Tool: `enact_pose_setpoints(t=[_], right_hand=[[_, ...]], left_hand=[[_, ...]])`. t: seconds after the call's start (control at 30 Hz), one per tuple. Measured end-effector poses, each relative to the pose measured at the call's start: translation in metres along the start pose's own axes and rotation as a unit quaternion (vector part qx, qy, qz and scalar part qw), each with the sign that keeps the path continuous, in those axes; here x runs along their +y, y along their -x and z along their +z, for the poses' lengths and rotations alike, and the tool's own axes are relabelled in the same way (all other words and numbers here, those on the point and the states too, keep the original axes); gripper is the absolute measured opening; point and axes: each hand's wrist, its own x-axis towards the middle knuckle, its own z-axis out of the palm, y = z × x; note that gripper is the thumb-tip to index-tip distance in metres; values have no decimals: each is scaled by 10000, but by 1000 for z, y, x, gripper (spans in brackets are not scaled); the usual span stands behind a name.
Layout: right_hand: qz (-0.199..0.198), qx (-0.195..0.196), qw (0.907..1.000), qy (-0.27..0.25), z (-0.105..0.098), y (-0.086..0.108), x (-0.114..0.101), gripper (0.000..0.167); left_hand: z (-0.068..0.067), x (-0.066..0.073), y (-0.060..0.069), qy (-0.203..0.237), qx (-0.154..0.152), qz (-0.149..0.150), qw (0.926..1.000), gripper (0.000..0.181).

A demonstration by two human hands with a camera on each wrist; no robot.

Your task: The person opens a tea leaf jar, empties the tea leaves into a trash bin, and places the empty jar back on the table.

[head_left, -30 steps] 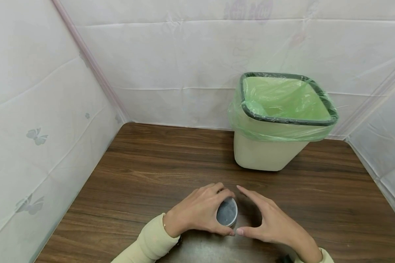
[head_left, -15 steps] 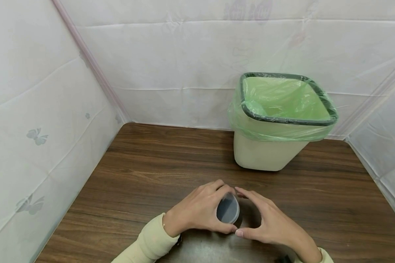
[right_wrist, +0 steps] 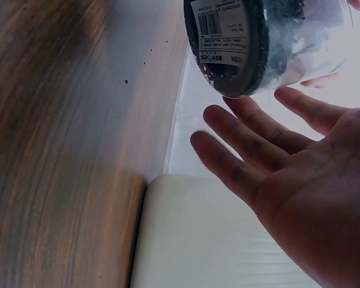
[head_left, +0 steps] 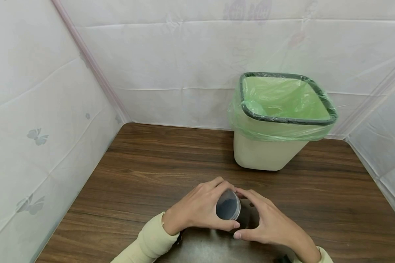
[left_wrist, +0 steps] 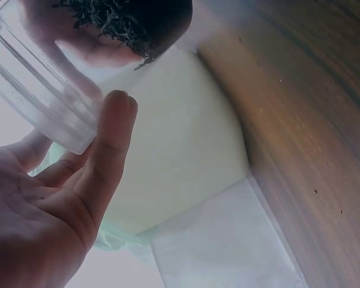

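A clear round jar with a ridged lid end (head_left: pixel 228 205) is tilted in the left hand (head_left: pixel 202 208), whose thumb and fingers curl round it. Dark shredded bits lie inside, seen in the left wrist view beyond the clear wall (left_wrist: pixel 39 84). In the right wrist view the jar's dark base bears a white barcode label (right_wrist: pixel 222 30). The right hand (head_left: pixel 271 221) stands beside the jar, thumb and fingers spread in a wide curve; in the right wrist view its fingers (right_wrist: pixel 246 138) are parted near the base, and whether they touch it is hard to tell.
A cream bin (head_left: pixel 260 151) with a green bag over its dark rim (head_left: pixel 284 120) stands at the back right of the brown wooden table (head_left: pixel 145 160). Small dark specks lie on the wood. White sheeting (head_left: pixel 184 54) surrounds the table on the left, back and right.
The left hand has tilted the jar, and its round end has shifted slightly right and away from the person. The right hand has moved slightly left, closer to the left hand's fingertips.
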Motion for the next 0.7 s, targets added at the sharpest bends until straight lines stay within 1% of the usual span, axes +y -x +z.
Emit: enact_pose_setpoints(t=[0.17,0.27,0.47,0.7], right_hand=[[-50,17,9998,-167,1,-1,0,96],[25,69,9997,-212,2,-1,0,96],[-33,207,9998,-41,4,-3,-2,98],[7,180,9998,-14,4,-5,-5,97]], left_hand=[[0,1,0,96,-18,-95,9999,68],[0,1,0,203,-39,-134,9997,66],[-1,2,0,320,19,-80,9995,64],[-1,3,-2,484,49,-83,9988,63]])
